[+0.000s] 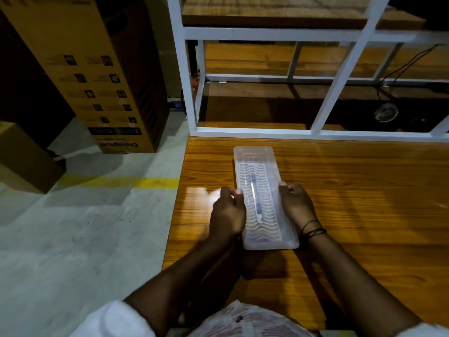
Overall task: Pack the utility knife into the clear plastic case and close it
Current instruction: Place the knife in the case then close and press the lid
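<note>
Near the bench's [340,190] left edge, the clear plastic case [262,198] holds the utility knife [255,198]. The left hand [227,215] and right hand [295,205] each clasp one long side of the case.

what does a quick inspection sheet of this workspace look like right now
surface: glossy wooden table, bare apart from the case
job's things: clear plastic case lid on, lying flat; utility knife visible inside through the lid
clutter: nothing seen on the table
grippers: left hand and right hand grip the case's long sides, thumbs on the lid
cables: black cable hanging behind the white frame
surroundings: white metal frame with wooden shelves; cardboard box on concrete floor; yellow floor line
</note>
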Motion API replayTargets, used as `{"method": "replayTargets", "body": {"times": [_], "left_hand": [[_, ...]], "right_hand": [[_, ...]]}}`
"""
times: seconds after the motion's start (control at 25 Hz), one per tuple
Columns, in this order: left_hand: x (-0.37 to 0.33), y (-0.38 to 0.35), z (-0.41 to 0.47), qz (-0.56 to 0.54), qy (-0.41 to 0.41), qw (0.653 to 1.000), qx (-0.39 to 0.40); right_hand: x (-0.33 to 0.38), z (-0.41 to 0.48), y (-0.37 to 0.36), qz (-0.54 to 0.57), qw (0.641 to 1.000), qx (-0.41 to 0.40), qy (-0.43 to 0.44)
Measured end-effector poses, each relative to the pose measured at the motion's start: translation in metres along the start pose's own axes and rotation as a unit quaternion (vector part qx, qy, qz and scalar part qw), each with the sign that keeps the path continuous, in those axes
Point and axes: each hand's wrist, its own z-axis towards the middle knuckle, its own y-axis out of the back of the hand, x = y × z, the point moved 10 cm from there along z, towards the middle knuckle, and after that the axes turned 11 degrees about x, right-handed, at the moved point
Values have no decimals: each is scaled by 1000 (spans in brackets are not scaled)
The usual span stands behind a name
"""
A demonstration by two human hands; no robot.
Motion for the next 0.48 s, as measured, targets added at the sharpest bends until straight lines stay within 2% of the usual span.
{"method": "replayTargets", "body": {"times": [0.16, 0.48], "left_hand": [[-6, -1, 17, 25, 31, 999, 4], [-4, -5, 30, 46, 71, 995, 46]], "right_hand": [[2, 1, 0, -26, 999, -19, 10], [3, 12, -4, -50, 999, 9, 11]]}}
